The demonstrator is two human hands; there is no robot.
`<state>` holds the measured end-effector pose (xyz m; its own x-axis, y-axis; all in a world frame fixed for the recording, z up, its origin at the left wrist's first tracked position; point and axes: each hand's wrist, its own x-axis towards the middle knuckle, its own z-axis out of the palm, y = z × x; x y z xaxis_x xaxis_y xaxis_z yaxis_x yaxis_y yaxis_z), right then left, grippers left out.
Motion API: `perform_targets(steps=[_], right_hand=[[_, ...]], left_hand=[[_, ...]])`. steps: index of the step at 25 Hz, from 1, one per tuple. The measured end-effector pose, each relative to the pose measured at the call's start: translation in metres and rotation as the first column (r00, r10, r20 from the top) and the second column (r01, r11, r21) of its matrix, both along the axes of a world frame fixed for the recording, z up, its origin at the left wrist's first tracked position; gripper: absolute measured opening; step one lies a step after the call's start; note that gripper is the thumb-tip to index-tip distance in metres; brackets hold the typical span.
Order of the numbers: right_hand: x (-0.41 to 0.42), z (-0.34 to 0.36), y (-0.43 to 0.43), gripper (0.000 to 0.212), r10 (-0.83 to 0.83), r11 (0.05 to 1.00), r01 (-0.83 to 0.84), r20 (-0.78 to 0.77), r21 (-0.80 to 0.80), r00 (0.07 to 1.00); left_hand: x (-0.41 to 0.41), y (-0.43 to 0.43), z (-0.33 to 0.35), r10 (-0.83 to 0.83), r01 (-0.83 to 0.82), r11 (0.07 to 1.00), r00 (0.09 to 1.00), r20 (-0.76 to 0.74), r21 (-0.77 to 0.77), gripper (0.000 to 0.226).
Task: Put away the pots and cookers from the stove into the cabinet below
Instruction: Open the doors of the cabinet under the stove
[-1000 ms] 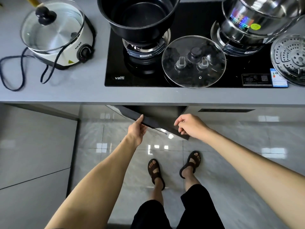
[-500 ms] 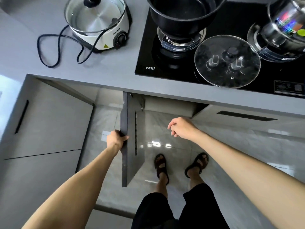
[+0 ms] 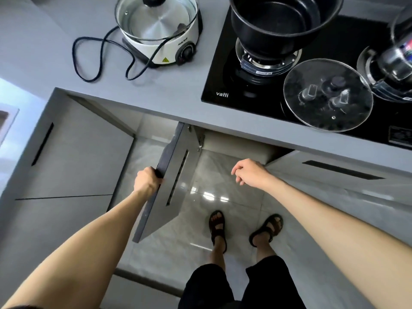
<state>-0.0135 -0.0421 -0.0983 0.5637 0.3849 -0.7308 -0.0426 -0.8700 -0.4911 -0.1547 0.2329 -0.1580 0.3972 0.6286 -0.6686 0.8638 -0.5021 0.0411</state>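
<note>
Left hand [image 3: 148,180] grips the outer edge of the flat grey cabinet door [image 3: 162,219], fingers wrapped over it, and the door stands swung out at a wide angle under the grey countertop [image 3: 44,52]. Right hand [image 3: 249,172] hangs loose and holds nothing, fingers lightly curled, in front of the open cabinet mouth [image 3: 234,141]; the inside of the cabinet is hidden from this angle.

By my reading only the opening step is done, and nothing has been stowed. The deep black non-stick pot [image 3: 283,25] sits on the left burner of the black glass stove [image 3: 223,85], and the shiny stainless-steel pot [image 3: 399,56] sits on the right burner at the frame edge. The round glass lid [image 3: 327,94] lies flat between them, over the knobs. The white electric cooker with glass lid [image 3: 160,30] stands on the countertop beside the stove, its black cord [image 3: 100,61] looped loosely alongside. That trailing cord could snag on lifting, and the open door crowds the left side.
</note>
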Motion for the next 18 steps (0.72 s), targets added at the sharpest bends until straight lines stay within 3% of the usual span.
perform_targets(steps=[4,7,9,11,14,18], right_hand=[[0.005,0.009,-0.015,0.029,-0.069,0.997,0.069,-0.003,0.021,0.998],[0.005,0.008,-0.055,0.028,-0.297,0.949,0.305,-0.099,0.078,0.95],[0.007,0.005,-0.103,0.024,-0.565,0.801,0.592,-0.212,0.093,0.797],[0.017,-0.001,-0.152,0.024,-0.78,0.564,0.822,-0.273,0.08,0.563],[0.049,-0.014,-0.215,0.036,-0.917,0.209,0.975,-0.331,0.072,0.221],[0.094,-0.038,-0.259,0.047,-0.927,0.076,0.992,-0.36,0.099,0.107]], left_hand=[[0.003,-0.035,0.023,-0.266,0.219,0.932,0.955,0.133,0.29,0.039],[0.03,-0.078,0.045,-0.351,0.287,0.926,0.894,0.277,0.246,0.03],[0.054,-0.118,0.054,-0.394,0.378,0.919,0.864,0.314,0.111,0.03],[0.075,-0.157,0.06,-0.357,0.396,0.917,0.872,0.335,-0.054,0.028],[0.104,-0.217,0.064,-0.227,0.315,0.912,0.921,0.316,-0.264,0.029],[0.134,-0.281,0.058,-0.173,0.296,0.88,0.928,0.33,-0.371,0.029]])
